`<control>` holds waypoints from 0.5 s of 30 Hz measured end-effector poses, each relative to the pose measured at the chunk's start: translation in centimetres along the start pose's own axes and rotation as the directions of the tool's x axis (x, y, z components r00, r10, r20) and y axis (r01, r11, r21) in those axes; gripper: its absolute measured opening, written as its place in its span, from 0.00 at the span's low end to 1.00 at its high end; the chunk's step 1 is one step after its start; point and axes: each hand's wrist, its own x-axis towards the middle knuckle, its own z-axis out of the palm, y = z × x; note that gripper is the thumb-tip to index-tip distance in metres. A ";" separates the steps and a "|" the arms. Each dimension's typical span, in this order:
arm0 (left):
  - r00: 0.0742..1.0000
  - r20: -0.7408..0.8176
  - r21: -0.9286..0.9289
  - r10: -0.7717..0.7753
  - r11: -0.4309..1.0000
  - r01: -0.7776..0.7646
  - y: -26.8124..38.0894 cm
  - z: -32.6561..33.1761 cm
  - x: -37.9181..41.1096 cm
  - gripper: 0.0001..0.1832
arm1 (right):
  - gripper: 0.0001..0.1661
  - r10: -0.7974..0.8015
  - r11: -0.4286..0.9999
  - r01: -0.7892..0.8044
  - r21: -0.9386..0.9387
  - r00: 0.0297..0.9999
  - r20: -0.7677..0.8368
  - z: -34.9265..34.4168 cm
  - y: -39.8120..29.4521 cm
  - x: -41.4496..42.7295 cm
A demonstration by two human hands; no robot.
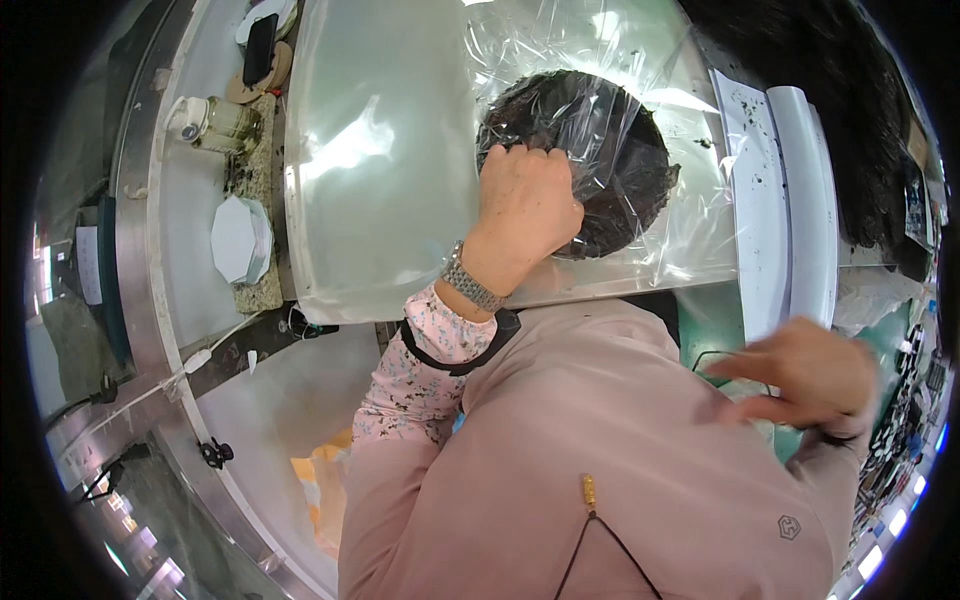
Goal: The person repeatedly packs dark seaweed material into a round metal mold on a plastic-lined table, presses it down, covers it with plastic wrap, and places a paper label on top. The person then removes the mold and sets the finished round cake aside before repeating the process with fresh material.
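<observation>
On the work surface before me lies a round, flat, dark cake-like mass (626,172) with a rough edge, under or inside clear plastic film (510,45). My left hand (525,195), with a metal watch at the wrist, rests in a fist on the left part of the dark disc. Its fingertips are curled out of sight, so whether they pinch the film cannot be told. My right hand (806,371) is blurred, at the lower right beside my body, away from the disc, with thumb and a finger apart and nothing seen between them.
Right of the work surface lie a roll of white sheet (806,202) and a large dark fibrous mass (817,90). Along the left ledge are a lidded bottle (225,124), a stack of octagonal white pieces (240,240) and a black phone (260,49). A white cable (199,360) runs at lower left.
</observation>
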 end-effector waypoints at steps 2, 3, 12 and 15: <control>0.998 0.062 0.009 0.012 1.000 -0.013 0.0 -0.3 0.3 0.07 | 0.46 0.150 0.980 -0.185 -0.081 0.936 -0.317 6.8 2.9 3.5; 0.996 0.091 0.019 0.006 1.000 -0.008 0.0 -0.5 0.3 0.08 | 0.48 0.141 0.891 -0.316 -0.326 0.875 -0.463 7.0 3.1 4.9; 0.994 0.109 0.016 0.015 1.000 -0.017 -0.7 -1.2 0.1 0.11 | 0.35 -0.330 0.911 -0.121 -0.394 0.356 -0.874 0.9 3.7 13.7; 0.996 0.086 0.054 0.003 0.999 -0.007 -1.2 -0.4 -0.1 0.11 | 0.18 -0.471 0.847 0.504 -0.167 0.568 -0.674 3.0 0.7 8.8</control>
